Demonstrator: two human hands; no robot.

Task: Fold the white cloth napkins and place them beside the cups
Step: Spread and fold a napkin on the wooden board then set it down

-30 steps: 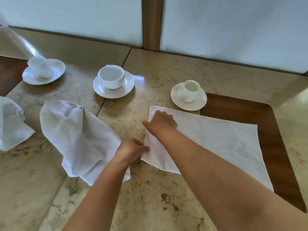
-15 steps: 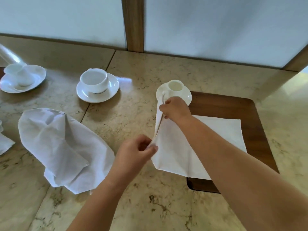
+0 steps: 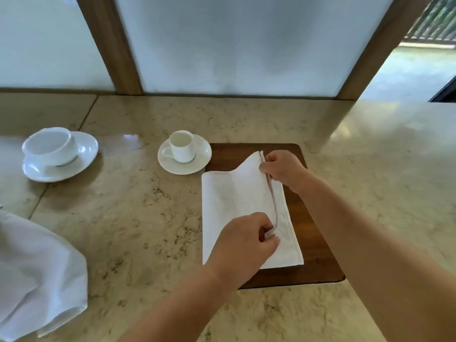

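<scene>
Mid-fold: my left hand [image 3: 246, 240] and right hand [image 3: 281, 170] pinch the white napkin's [image 3: 232, 206] lifted edge at frame centre; next, I'd lay it flush.

A dark wooden inlay [image 3: 318, 267] sits in the marble countertop [image 3: 123, 218] below frosted, wood-framed panels [image 3: 246, 45].

The beige marble tabletop [image 3: 128, 233] carries two white saucers with cups [image 3: 184, 154] [image 3: 59, 156], a crumpled white cloth napkin [image 3: 39, 275], and a half-folded white napkin [image 3: 234, 206] over a dark wooden inlay [image 3: 318, 265].
</scene>
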